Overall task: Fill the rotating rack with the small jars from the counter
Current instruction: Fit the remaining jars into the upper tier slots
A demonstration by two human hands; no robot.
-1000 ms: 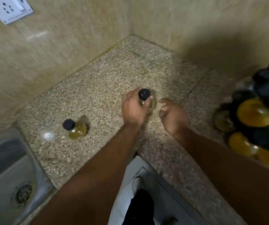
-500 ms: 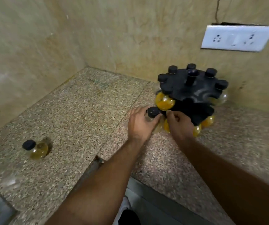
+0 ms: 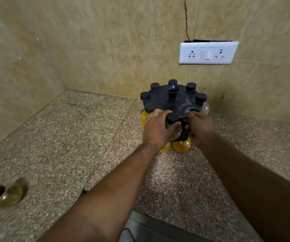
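A black rotating rack [image 3: 165, 100] stands on the counter against the back wall, with several black-capped jars of yellow contents hung around its top plate and more below. My left hand [image 3: 156, 130] grips a small black-capped jar [image 3: 173, 126] at the rack's near edge. My right hand [image 3: 200, 126] rests on the rack's near right edge, fingers touching the black plate beside an unfilled round hole [image 3: 192, 110]. Another small jar [image 3: 7, 194] with a black cap stands alone on the counter at the far left.
The speckled stone counter [image 3: 74, 147] runs into a corner of beige tiled walls. A white socket plate [image 3: 208, 53] is on the back wall above the rack. The counter's front edge and a dark floor gap show at the bottom.
My left hand carried the jar from the open counter to the rack's near edge. My right hand came along and now touches the rack. The view swung right and upward.
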